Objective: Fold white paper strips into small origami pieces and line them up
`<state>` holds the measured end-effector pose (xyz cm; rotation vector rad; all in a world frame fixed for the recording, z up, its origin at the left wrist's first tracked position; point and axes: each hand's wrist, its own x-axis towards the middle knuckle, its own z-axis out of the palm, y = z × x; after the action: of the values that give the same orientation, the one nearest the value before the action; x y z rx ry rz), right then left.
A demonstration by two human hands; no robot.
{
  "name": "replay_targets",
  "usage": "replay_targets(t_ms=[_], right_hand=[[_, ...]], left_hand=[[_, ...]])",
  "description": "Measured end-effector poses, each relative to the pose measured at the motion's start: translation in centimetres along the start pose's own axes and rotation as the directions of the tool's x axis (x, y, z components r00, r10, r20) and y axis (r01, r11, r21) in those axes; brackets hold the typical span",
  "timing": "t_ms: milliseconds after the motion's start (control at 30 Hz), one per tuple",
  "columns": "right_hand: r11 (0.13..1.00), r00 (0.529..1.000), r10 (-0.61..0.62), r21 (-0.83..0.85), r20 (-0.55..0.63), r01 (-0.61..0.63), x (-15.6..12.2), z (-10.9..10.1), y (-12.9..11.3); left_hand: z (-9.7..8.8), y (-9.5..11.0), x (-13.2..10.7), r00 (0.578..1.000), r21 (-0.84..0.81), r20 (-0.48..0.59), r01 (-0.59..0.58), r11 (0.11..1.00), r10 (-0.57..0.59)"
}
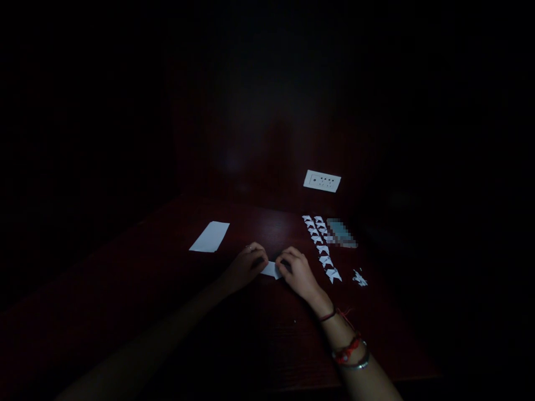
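Note:
A small piece of white paper (270,269) lies low over the dark red table between my hands. Its left end is pinched in my left hand (249,264), which wears a ring. At the other end, the thumb and fingers of my right hand (298,273) close on the same paper, hiding part of it. To the right, folded white paper pieces (322,250) stand in two rows, the nearer row longer. A stack of flat white paper (210,236) rests on the table to the left.
Beyond the folded rows lies a blurred-out bluish rectangle (341,233). A little heap of white paper scraps (360,278) sits at the right. On the upright back panel is a white socket plate (321,181). Surroundings are very dark.

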<state>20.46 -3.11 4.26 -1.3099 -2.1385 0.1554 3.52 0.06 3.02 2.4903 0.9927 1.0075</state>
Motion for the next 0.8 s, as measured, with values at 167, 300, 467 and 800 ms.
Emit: replay_targets(t_ms=[167,300,467,800], right_hand=[[0.997,0.998,-0.055,0.056,0.004,0.054,-0.1,-0.2,-0.5],[0.995,0.998,-0.057,0.084,0.009,0.056,-0.1,-0.2,-0.7],[0.993,0.997,-0.066,0.103,0.029,0.063,0.0,-0.3,-0.8],[0.992,0.995,-0.091,0.096,0.031,0.087,-0.1,-0.1,-0.8]], left_hand=[[0.0,0.9,-0.1,0.999,0.014,0.004,-0.036,0.999,0.036],[-0.1,1.3,-0.1,0.999,0.014,0.014,-0.033,0.999,0.033],[-0.1,1.3,-0.2,0.999,0.002,-0.005,-0.052,0.999,0.052],[-0.4,1.4,-0.2,0.994,0.001,0.009,-0.105,0.994,0.105]])
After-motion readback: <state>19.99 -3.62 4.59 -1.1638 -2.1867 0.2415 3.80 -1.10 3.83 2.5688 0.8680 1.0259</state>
